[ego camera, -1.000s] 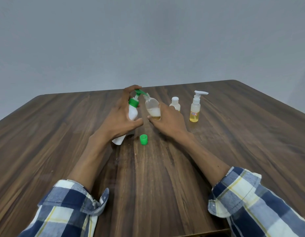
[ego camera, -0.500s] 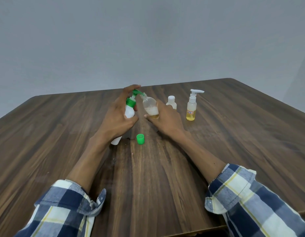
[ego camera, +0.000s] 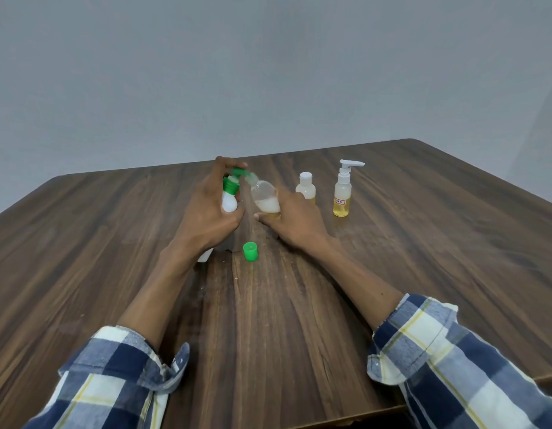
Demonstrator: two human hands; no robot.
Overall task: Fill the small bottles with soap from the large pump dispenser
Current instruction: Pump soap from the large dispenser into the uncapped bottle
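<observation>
Soap work sits at the middle of a dark wooden table (ego camera: 423, 274), and the loose green cap (ego camera: 250, 251) lying on the wood serves as the landmark for everything else. Just beyond that cap and to its left, the left hand (ego camera: 206, 218) is wrapped round the large white pump dispenser (ego camera: 229, 203), which is tilted so that its base reaches the table left of the cap while its green collar and pump head point away; a finger is curled over the top of the green pump head, which is blurred. Beyond the cap and slightly to its right, the right hand (ego camera: 295, 222) holds a small clear bottle (ego camera: 265, 198) between thumb and fingers, leaning it toward the dispenser so that its open neck meets the green nozzle. That bottle holds a pale, whitish layer in its lower part, the rest looking clear. Farther right of the cap, past the right hand, a small bottle with a white cap (ego camera: 305, 188) stands upright, partly hidden behind the knuckles. Farther right again stands a small pump bottle (ego camera: 342, 193) with a white pump top, yellow liquid in its lower half and a small label. Both forearms come from rolled blue, white and yellow checked sleeves (ego camera: 454, 351) nearer than the cap.
</observation>
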